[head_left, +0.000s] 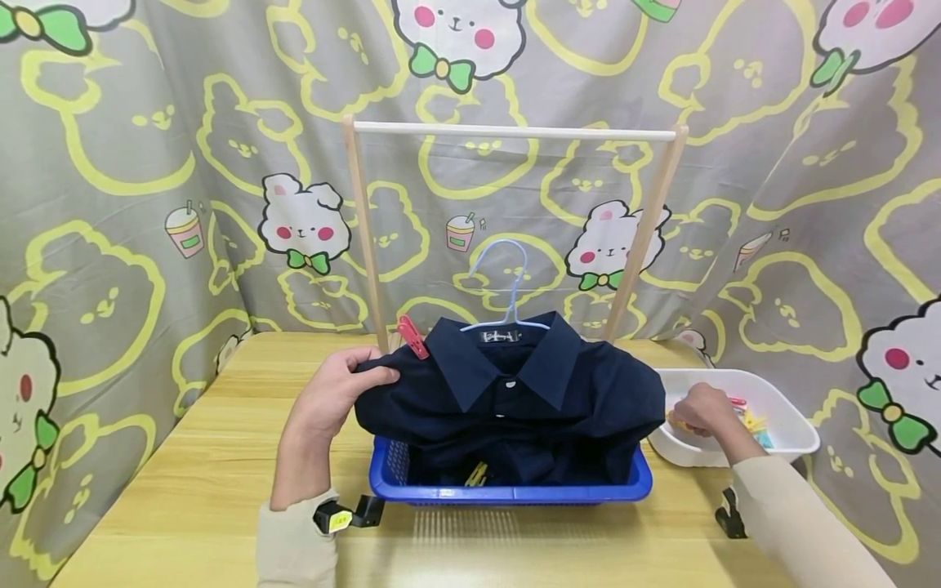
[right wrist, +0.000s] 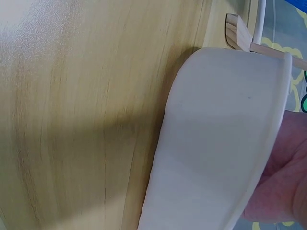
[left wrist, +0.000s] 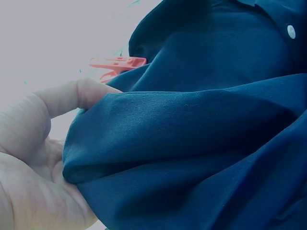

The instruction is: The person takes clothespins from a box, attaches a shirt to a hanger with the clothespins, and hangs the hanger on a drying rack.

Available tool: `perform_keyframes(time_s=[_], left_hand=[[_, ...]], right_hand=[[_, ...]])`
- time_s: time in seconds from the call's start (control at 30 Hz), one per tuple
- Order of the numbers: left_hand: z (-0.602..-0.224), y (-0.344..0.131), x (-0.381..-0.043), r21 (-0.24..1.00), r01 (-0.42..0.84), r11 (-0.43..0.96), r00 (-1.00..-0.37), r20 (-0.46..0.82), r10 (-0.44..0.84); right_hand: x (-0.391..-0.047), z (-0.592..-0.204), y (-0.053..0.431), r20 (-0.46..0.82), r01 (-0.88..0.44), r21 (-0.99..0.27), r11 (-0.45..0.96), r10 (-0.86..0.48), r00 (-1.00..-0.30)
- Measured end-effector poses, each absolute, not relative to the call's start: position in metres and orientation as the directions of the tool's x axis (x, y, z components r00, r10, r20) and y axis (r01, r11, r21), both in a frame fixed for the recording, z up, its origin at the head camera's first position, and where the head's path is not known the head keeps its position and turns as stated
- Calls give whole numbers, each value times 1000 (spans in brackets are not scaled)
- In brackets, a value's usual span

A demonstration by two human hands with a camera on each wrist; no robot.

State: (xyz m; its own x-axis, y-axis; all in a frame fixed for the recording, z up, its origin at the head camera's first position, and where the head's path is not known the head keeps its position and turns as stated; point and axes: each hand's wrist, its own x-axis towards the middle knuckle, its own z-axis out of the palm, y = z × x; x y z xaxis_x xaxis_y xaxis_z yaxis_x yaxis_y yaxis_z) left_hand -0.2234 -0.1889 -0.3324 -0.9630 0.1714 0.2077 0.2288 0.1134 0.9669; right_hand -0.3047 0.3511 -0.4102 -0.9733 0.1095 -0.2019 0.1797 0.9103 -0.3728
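A dark navy collared shirt (head_left: 434,412) is on a light blue hanger (head_left: 513,298), its lower part bunched inside a blue basket (head_left: 515,493). My left hand (head_left: 331,400) pinches the shirt at its left shoulder, thumb on top in the left wrist view. Just beside that thumb, a red clothespin (head_left: 412,336) is clipped on the shoulder near the collar. My right hand (head_left: 704,410) is down in a white tub (head_left: 797,441) of colourful clothespins (head_left: 755,423). Something yellowish shows by its fingers, but the tub wall (right wrist: 216,129) hides the fingertips in the right wrist view.
Behind the basket stands a wooden rack with a white crossbar (head_left: 515,131). A yellow clothespin (head_left: 476,474) lies at the basket's front, against the dark cloth. Everything rests on a wood-grain table (head_left: 184,465), with a patterned curtain (head_left: 485,220) around the back and sides.
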Motion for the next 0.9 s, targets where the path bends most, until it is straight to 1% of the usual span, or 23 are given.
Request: perform_keyframes(time_s=[0.1, 0.23, 0.37, 0.53, 0.67, 0.8, 0.9], left_hand=[[-333, -189, -223, 967, 228, 118, -964, 206, 169], [-331, -189, -223, 965, 236, 112, -961, 214, 176], [-332, -189, -223, 962, 247, 115, -959, 225, 174], [-333, -189, -224, 958, 259, 120, -956, 237, 175], [-334, -189, -224, 960, 257, 110, -955, 236, 179], [-333, -189, -224, 958, 260, 120, -955, 237, 181], [-333, -190, -224, 955, 264, 133, -954, 238, 182]], right_hand=[[-304, -409, 352, -182, 151, -342, 928, 92, -979], [-305, -408, 356, -122, 83, -270, 959, 51, -991], [-305, -405, 359, -92, 60, -207, 977, 42, -995], [-303, -403, 363, -107, 83, -191, 978, 63, -992], [-301, -403, 364, -127, 75, -168, 983, 54, -990], [-300, -405, 365, -148, 42, -130, 991, 23, -989], [-299, -408, 365, -144, 11, -129, 992, -8, -990]])
